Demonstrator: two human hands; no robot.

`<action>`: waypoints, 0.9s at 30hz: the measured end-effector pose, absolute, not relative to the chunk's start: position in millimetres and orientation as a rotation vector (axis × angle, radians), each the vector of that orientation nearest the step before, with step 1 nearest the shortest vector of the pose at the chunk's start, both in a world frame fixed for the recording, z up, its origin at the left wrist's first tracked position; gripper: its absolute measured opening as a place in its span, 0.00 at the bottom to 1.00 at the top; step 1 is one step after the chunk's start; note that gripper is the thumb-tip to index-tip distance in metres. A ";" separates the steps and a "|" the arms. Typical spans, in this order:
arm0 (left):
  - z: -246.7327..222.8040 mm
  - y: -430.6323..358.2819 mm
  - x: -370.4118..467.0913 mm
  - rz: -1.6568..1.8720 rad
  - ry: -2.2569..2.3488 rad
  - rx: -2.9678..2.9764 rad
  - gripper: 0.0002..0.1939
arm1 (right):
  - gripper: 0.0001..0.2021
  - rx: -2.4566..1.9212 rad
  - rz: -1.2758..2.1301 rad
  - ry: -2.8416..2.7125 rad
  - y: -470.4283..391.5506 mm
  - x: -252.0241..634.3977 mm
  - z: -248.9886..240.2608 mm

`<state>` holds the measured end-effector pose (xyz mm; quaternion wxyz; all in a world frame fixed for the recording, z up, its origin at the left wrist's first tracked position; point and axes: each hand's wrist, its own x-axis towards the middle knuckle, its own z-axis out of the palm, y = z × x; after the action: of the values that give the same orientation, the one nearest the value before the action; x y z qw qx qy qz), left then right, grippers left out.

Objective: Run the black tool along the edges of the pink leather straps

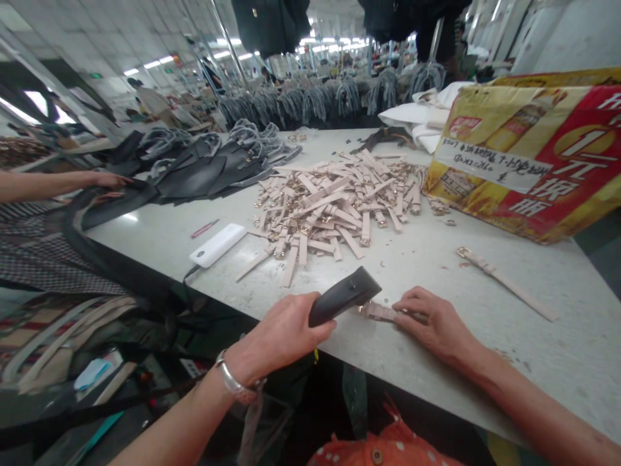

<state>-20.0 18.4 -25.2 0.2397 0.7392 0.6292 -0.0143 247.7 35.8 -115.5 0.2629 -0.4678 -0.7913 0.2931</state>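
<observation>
My left hand [286, 333], with a silver bangle at its wrist, is closed round a flat black leather strap [344, 294]. The strap's wide end points up and to the right, with a small dark bump on its face. Just right of that end, my right hand [434, 320] pinches a short beige buckle strap [381, 312] low over the table. Its gold buckle lies close to the black strap's end; whether the two touch I cannot tell. Beyond both hands spreads a heap of beige buckle straps [330, 200], and one loose beige strap [507, 281] lies to the right.
A yellow and red carton [528, 155] stands at the table's right. Left of the heap lie a white power bank [218, 246] and a thin red tool [204, 228]. Black leather pieces [208, 165] pile up at the far left, where another person's hand [109, 183] rests.
</observation>
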 end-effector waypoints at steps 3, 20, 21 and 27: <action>-20.4 8.5 -33.8 -0.053 1.715 1.987 0.15 | 0.05 -1.258 0.634 -2.244 29.5 243.6 -112.6; -16.8 -27.2 -30.1 -0.300 1.598 2.083 0.14 | 0.06 -1.058 0.750 -2.420 20.6 242.9 -104.1; -16.6 -25.3 -27.4 -0.300 1.592 2.092 0.14 | 0.06 -1.058 0.771 -2.420 22.6 242.6 -105.0; -21.9 -16.5 -20.5 -0.256 1.581 2.096 0.15 | 0.08 -1.088 0.816 -2.409 27.4 242.3 -108.8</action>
<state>-20.5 -16.5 -21.9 0.2492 0.7697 0.5803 -0.0938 242.3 27.4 -108.8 0.1867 -0.3863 -0.8556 0.2897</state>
